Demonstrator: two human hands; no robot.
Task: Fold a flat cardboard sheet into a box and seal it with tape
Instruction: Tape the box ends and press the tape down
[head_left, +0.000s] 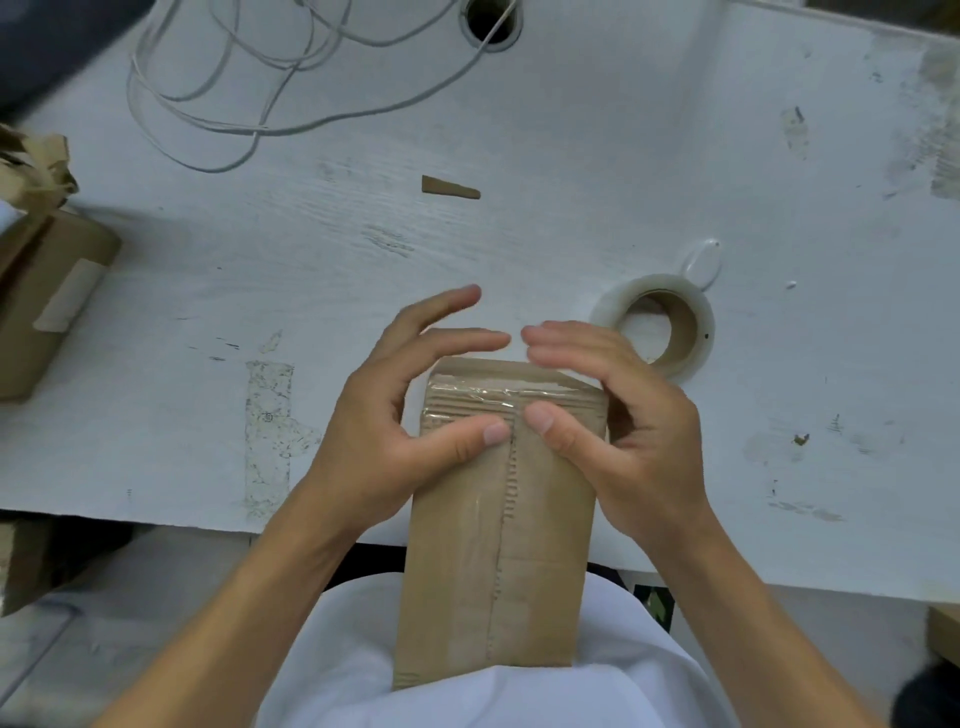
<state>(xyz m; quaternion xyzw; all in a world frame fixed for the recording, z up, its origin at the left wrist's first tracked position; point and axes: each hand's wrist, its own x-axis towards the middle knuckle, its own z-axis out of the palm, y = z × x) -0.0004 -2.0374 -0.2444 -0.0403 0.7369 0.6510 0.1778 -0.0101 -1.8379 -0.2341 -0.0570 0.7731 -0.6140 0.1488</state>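
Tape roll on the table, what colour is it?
The tape roll is milky white, brown inside; the head view shows it.

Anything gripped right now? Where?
No grip: left hand and right hand press thumbs on the cardboard box, on top near its taped far end.

Scuffed white table (623, 156); cable hole (491, 21) at far edge, white cables (218, 104) looping; grey floor (78, 649) below.
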